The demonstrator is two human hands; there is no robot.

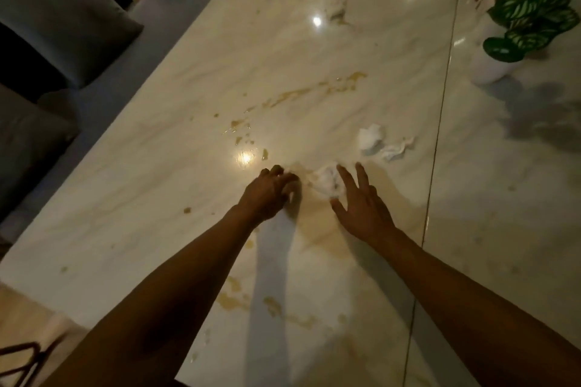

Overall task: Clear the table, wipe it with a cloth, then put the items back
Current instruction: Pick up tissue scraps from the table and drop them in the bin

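Left hand (271, 190) curled, knuckles on table (163, 185); whether it holds anything, cannot tell. Right hand (361, 201) splayed, fingertips touching crumpled tissue (325, 181) (brown stains nearby). Potted plant (528, 9) far right.

We take this for a home dining room. We see a long marble table (220, 78) with brownish spills, upholstered grey chairs (63, 16) drawn up along its edge at ten o'clock, and a potted plant (531, 3) with striped leaves at two o'clock. Crumpled tissues (372, 140) lie near the table's middle.
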